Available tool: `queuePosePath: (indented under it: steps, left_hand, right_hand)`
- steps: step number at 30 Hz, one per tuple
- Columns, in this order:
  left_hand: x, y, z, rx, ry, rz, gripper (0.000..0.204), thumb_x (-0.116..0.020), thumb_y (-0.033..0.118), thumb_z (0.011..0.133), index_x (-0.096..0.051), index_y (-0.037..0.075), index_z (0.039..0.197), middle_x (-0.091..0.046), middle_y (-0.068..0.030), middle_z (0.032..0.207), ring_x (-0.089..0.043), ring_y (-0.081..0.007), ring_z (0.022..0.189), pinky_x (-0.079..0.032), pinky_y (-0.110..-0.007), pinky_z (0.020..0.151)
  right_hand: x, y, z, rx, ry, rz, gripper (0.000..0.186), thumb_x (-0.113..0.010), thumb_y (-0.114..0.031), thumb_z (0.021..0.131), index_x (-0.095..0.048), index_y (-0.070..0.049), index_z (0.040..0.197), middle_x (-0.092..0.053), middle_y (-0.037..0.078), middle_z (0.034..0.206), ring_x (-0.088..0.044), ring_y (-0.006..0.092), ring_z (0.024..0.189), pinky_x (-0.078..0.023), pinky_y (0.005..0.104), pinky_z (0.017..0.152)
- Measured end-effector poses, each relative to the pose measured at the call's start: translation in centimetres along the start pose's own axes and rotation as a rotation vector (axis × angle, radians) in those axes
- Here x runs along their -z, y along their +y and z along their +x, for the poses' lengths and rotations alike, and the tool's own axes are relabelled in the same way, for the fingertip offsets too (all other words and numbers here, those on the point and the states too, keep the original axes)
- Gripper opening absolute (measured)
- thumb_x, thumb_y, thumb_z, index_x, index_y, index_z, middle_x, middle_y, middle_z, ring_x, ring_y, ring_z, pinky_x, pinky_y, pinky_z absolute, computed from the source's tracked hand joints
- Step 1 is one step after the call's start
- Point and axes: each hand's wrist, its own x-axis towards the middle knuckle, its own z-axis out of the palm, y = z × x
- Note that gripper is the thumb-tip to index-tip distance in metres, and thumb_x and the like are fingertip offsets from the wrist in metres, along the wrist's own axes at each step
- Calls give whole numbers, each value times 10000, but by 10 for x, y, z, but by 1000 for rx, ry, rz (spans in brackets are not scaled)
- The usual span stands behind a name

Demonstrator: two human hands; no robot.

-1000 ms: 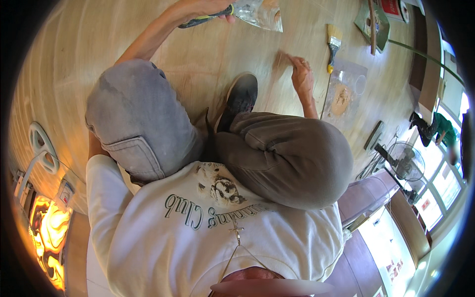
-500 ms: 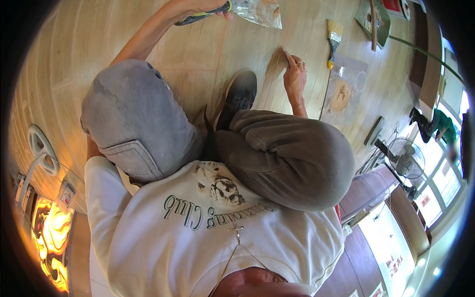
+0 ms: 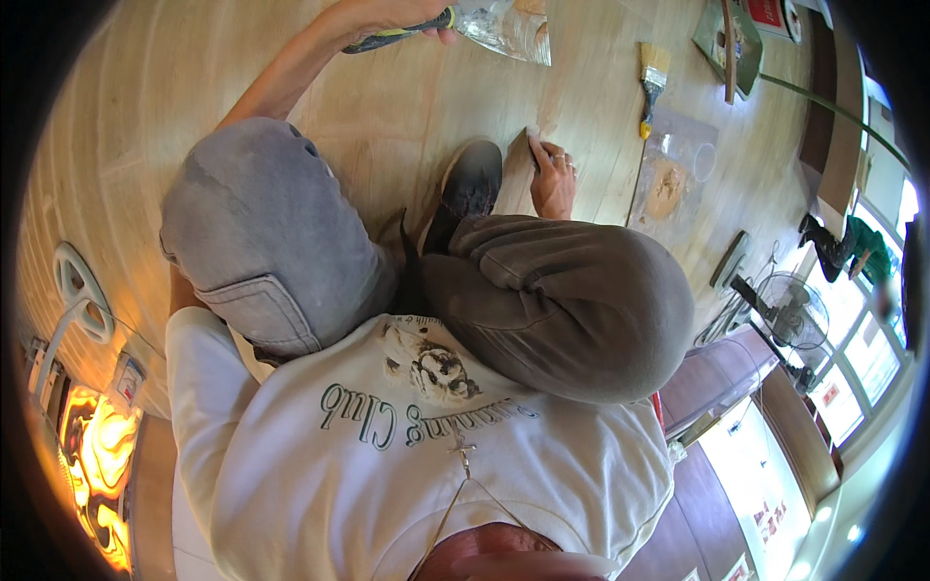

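At the top, my left hand (image 3: pixel 412 12) is closed around the dark and yellow handle of a wide putty knife (image 3: pixel 504 31). Its broad blade points right and carries some tan filler. My right hand (image 3: pixel 554 182) is low over the wood-look floor (image 3: pixel 378 107), just right of my dark shoe (image 3: pixel 473 179). Its fingers pinch a small flat dark piece (image 3: pixel 534 150) against the floor; what kind of piece cannot be told. Right of this hand lies a clear plastic sheet (image 3: pixel 699 131) bearing a smear of tan filler (image 3: pixel 668 189).
A paintbrush (image 3: pixel 652 87) lies by the sheet's upper corner. Farther right are a greenish tray (image 3: pixel 715 46) with a stick across it and a standing fan (image 3: pixel 794 310). A white-grey frame-like object (image 3: pixel 82 290) is at left. Someone in green (image 3: pixel 867 250) is at the far right.
My right hand has come nearer to me and slightly left, toward my shoe. The dark patch beside its fingers no longer shows as before. My left hand keeps hold of the putty knife, nearly still.
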Motion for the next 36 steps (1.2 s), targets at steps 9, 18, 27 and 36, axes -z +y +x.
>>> queuePosePath:
  steps: [9,18,27,36]
  left_hand:
    - [-8,8,10,-11,-21,87,369,-369,138,1077,-528,-44,1357,-682,-97,956,-672,-152,694,-576,-307,670]
    - [2,11,-4,13,8,37,376,-389,139,1081,-521,-49,1379,-680,-88,955,-665,-149,701,-565,-307,663]
    - [-7,8,3,15,-47,37,376,-420,177,1089,-531,-66,1352,-663,-78,962,-662,-152,737,-568,-309,689]
    - [-9,16,-4,11,-55,-100,401,-458,144,1063,-517,-46,1411,-689,-79,1014,-671,-148,776,-563,-304,707]
  right_hand:
    - [31,114,195,261,221,-9,436,-556,-38,958,-684,-217,1335,-703,123,1199,-654,366,1095,-531,453,935]
    - [18,112,217,356,171,-120,587,-521,60,870,-685,-244,1345,-702,93,1205,-647,346,1088,-525,442,930]
    - [31,49,17,242,0,-35,449,-546,15,907,-721,-188,1268,-673,53,1248,-609,271,1193,-488,470,960]
    - [123,15,41,123,99,564,401,-597,36,969,-688,-134,1321,-690,130,1161,-651,249,1056,-509,337,940]
